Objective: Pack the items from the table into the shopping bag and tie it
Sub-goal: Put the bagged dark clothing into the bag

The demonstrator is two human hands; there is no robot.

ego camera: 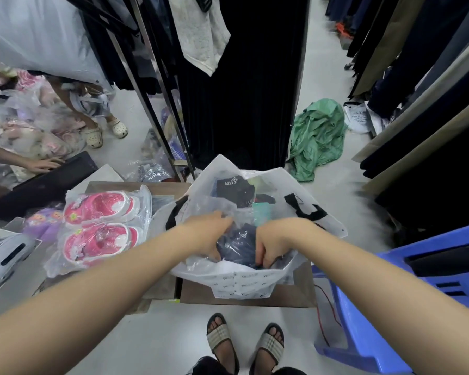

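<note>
Pushing a dark packet (236,243) into the shopping bag (241,284), left hand (209,235) and right hand (272,243) both clasp it. Pink shoes (100,223) lie unpacked at left, and the bag is not yet tied.

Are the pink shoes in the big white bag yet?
No, the pink shoes lie wrapped on the table, left of the shopping bag.

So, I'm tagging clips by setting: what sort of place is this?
Probably a clothing shop or stockroom: hanging garments line both sides, wrapped pink shoes lie on the table, and the left hand and right hand hold a dark packet in a white shopping bag.
</note>
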